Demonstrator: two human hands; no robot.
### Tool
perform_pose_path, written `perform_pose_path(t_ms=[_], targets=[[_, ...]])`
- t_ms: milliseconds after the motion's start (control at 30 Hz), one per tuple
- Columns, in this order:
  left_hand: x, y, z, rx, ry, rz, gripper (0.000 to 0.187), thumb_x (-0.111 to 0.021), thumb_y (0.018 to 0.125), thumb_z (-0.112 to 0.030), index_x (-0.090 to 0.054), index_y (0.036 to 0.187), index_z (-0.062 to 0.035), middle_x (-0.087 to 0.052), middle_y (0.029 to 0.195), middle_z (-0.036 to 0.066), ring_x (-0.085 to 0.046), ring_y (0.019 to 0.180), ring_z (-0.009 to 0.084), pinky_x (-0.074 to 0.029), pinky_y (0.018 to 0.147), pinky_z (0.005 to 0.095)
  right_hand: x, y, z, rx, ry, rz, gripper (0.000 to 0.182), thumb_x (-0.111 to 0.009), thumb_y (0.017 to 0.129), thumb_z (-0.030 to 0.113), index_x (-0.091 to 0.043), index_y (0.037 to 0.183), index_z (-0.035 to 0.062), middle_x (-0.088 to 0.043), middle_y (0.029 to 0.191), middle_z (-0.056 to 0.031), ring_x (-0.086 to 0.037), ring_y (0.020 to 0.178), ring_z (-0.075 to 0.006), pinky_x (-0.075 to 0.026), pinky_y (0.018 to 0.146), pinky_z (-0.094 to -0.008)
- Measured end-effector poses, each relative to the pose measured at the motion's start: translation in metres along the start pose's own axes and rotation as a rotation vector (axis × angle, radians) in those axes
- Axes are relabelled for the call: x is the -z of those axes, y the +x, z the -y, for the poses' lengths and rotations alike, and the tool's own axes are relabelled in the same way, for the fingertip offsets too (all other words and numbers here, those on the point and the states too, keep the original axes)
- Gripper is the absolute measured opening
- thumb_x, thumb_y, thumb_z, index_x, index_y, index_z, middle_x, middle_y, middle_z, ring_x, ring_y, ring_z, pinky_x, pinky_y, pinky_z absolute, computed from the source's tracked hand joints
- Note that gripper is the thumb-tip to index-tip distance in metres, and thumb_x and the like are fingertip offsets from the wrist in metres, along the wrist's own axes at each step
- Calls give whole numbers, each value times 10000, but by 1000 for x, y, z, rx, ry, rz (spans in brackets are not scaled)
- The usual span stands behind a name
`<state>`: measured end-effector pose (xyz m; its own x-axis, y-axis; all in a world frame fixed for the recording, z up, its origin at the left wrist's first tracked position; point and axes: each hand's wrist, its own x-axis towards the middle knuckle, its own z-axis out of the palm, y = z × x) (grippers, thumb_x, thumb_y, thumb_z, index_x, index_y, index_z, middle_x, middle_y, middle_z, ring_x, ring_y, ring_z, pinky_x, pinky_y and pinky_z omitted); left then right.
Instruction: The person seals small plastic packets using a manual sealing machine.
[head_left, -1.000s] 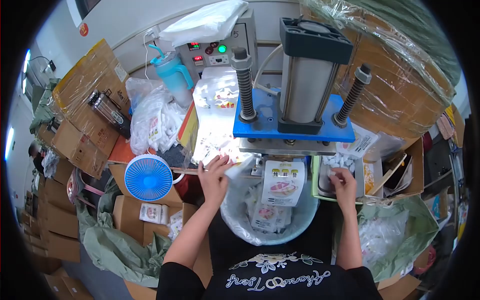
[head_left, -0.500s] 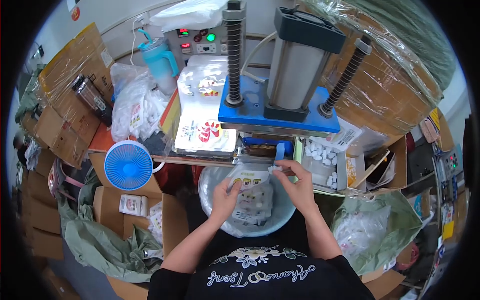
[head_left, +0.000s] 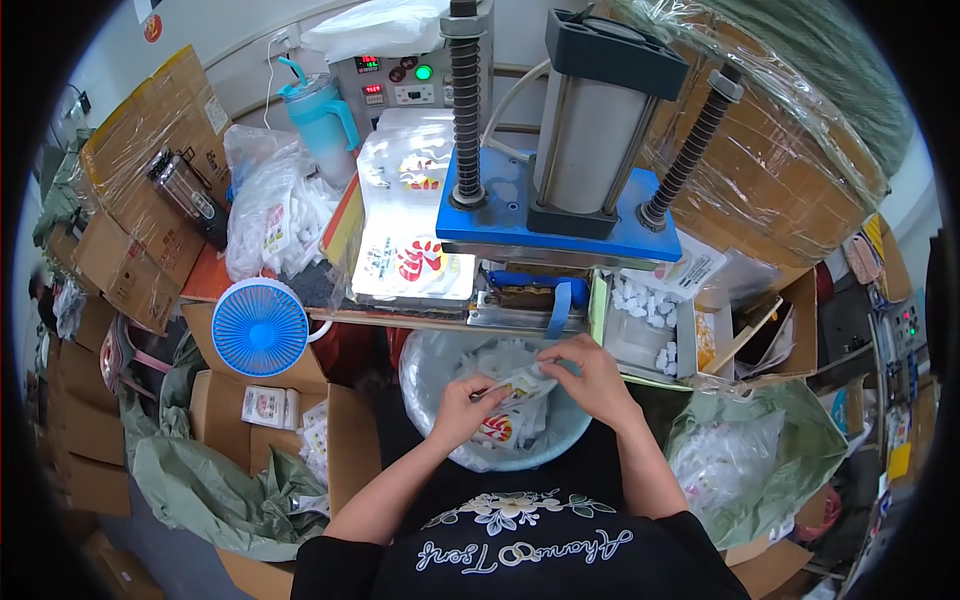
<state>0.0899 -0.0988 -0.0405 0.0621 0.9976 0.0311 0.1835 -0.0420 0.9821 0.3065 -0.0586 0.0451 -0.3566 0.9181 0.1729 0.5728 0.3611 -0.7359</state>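
Together, two hands pinch one pouch over the basin.

Fingers bent, the left hand grips the near left end of the pouch, while the right hand pinches its other end between thumb and fingers; the pouch slants between them, above the lined basin, where more printed pouches lie. Just beyond, at the table's edge, a blue strap hangs down beneath the press. Right of that, a green-rimmed tray holds small white pieces, beside a box. Left of the press lies a stack of printed film, then a bag of white items, with a blue cup behind. A blue fan stands at the table's left front, above an open carton.
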Motion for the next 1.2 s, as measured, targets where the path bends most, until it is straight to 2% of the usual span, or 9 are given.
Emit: perform_pose_path(t_ms=[167,300,533,633,800,933,1033,1100,1200], targets=[[-1,21,-2,211,51,127,255,-697,879,-205,-703,824,44,-679,744,20,-579,677,46,-453,592,228,8,5,2,-108,48,4,264,-683,830,91,-677,1090,43,-690,998,-102,-616,953,-243,-489,810,-343],[-10,49,-33,321,-360,69,265,-700,879,-216,-697,929,44,-698,824,86,-627,698,96,-492,587,255,25,11,-12,-74,31,-334,305,-659,860,88,-634,1155,12,-683,1023,-139,-644,957,-229,-512,803,-345],[-20,78,-46,505,-717,69,313,-688,869,-129,-610,1085,82,-682,1005,158,-691,817,211,-581,704,340,53,14,-59,-175,-402,-434,409,-669,823,129,-576,1218,76,-589,1167,-212,-582,1007,-385,-505,829,-425],[-21,82,-38,508,-708,57,327,-689,869,-131,-603,1101,84,-677,1013,155,-687,822,205,-576,693,334,42,20,-75,-58,-772,-414,348,-654,799,123,-595,1135,53,-537,1200,-166,-545,1029,-369,-494,809,-454],[23,95,-45,264,-204,74,252,-625,928,-199,-668,1033,27,-694,944,81,-663,796,144,-537,670,280,26,27,-83,-65,-860,-360,409,-616,785,113,-506,1171,36,-514,1066,-145,-553,958,-323,-555,627,-416],[65,97,-43,-111,486,-372,409,-682,863,-334,-647,1115,-14,-673,1078,145,-639,996,299,-483,889,428,24,17,-82,-162,-854,-265,296,-585,804,102,-531,1094,87,-560,1019,-126,-627,813,-332,-532,644,-451],[78,77,-3,-374,987,-257,744,-732,767,-348,-423,1406,-124,-369,1484,96,-295,1391,296,-131,1132,543,31,10,-86,-160,-695,-324,281,-587,799,95,-546,1076,98,-591,955,-125,-640,765,-345,-524,627,-448],[78,63,3,-385,946,-265,723,-736,746,-280,-445,1391,-134,-414,1457,64,-328,1377,282,-167,1130,525,40,7,-94,-164,-633,-362,272,-561,841,64,-566,1111,96,-627,967,-127,-649,684,-289,-519,603,-399],[88,71,-3,-380,935,-316,607,-695,724,-131,-530,1308,-159,-535,1275,45,-443,1241,272,-233,1099,502,48,3,-105,-306,94,-527,346,-519,951,89,-534,1296,105,-661,1004,-110,-567,682,-99,-483,582,-250]])
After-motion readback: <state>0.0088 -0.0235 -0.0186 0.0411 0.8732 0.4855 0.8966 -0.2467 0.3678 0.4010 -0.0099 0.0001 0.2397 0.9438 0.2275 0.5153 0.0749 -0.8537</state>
